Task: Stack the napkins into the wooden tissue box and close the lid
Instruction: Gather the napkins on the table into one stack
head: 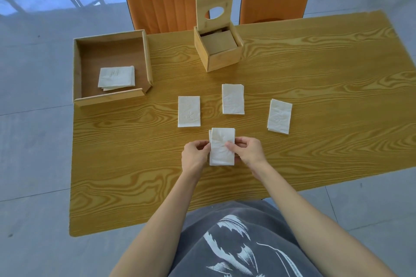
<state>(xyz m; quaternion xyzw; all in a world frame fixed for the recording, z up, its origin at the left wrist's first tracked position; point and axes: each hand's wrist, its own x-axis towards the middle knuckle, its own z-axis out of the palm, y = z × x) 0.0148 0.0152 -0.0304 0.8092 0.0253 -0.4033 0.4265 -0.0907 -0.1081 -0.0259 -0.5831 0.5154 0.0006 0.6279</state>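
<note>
Both hands pinch one napkin stack at lower centre of the frame.

Left hand (195,155) and right hand (247,152) grip the long edges of the held napkins (221,147), long axis pointing up-frame. The box (222,57) sits straight up-frame, lid (215,10) raised. A loose napkin (233,99) lies between; two others (189,111) (279,116) flank the path. The tray (112,67) stands at upper left, well apart.

Bare table (315,74) ahead of me to the open tissue box (221,56); three napkins (233,99) lie flat between; tray (112,65) off left.
</note>
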